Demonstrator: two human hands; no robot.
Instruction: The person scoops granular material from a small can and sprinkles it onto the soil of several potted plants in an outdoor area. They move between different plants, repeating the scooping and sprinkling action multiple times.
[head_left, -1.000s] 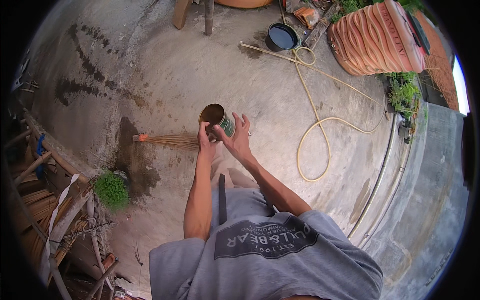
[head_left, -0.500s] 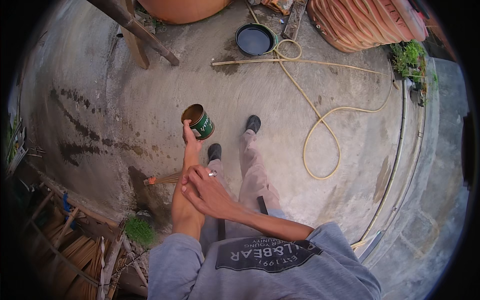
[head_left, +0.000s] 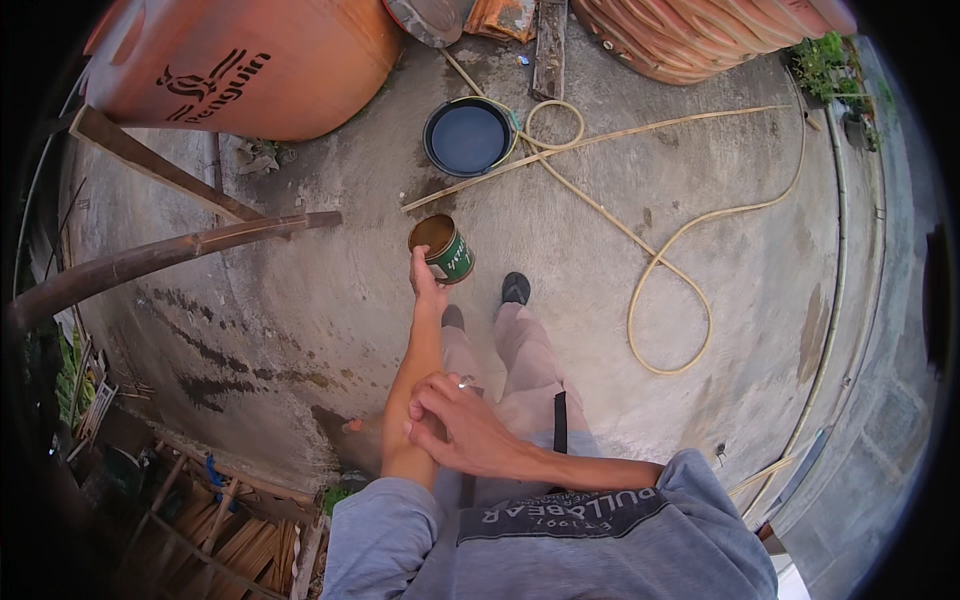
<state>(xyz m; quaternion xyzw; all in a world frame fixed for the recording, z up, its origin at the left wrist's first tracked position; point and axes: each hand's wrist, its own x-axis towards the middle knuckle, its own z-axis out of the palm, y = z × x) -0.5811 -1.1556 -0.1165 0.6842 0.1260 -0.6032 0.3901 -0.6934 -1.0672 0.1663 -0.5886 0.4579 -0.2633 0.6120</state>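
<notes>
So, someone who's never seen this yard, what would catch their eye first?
Probably the big orange tank at the upper left. Next, the green can in the left hand, near the middle, with the right hand against the left forearm. After those, the black bucket near the top centre and the pale hose looping over the concrete on the right.

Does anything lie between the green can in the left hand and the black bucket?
Yes. A long pale stick lies on the floor; its left end crosses between the green can, held in the left hand, and the black bucket.
</notes>
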